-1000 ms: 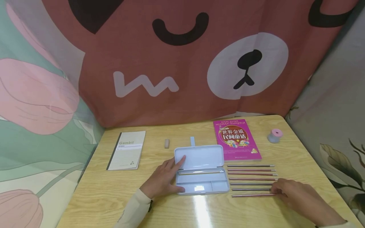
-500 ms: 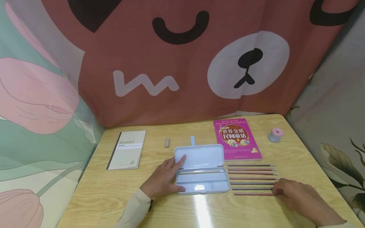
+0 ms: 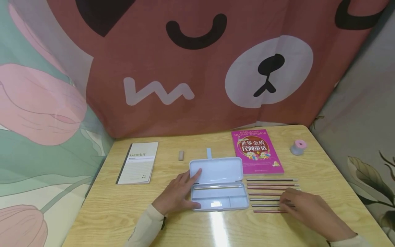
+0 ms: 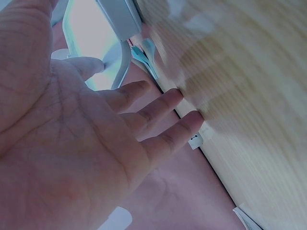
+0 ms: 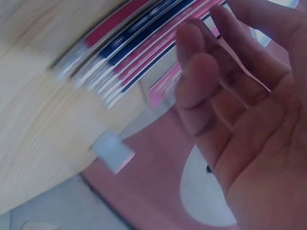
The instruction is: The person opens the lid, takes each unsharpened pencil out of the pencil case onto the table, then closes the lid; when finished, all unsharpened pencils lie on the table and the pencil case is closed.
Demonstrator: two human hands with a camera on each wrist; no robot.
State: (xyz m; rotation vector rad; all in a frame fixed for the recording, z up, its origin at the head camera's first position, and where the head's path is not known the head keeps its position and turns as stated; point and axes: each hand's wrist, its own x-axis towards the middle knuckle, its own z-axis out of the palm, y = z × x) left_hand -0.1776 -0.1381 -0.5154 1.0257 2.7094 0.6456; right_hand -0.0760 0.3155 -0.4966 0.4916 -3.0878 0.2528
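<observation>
A pale blue pencil case (image 3: 218, 170) lies open on the table with one pencil (image 3: 216, 187) in its long compartment. My left hand (image 3: 176, 193) rests against its left side, index finger on the raised lid and thumb at the front corner. In the left wrist view, the other fingers (image 4: 165, 143) are spread, tips at the tabletop. Several red and dark pencils (image 3: 271, 180) lie in a row to the right of the case. Over their near right ends hovers my right hand (image 3: 303, 209), fingers loosely bent. Nothing shows between its fingers in the right wrist view, where the pencils (image 5: 139, 40) lie beyond.
Behind the pencils lies a pink book (image 3: 257, 151). A pink-topped sharpener-like object (image 3: 298, 147) stands at the back right. At the left are a notebook (image 3: 137, 163) and a small eraser (image 3: 181, 155). A bear-print curtain (image 3: 185, 68) hangs behind the table.
My right hand has shifted left along the pencils from their right ends. The nearest red pencil has slid slightly right, closer in line with the others. My left hand stays put.
</observation>
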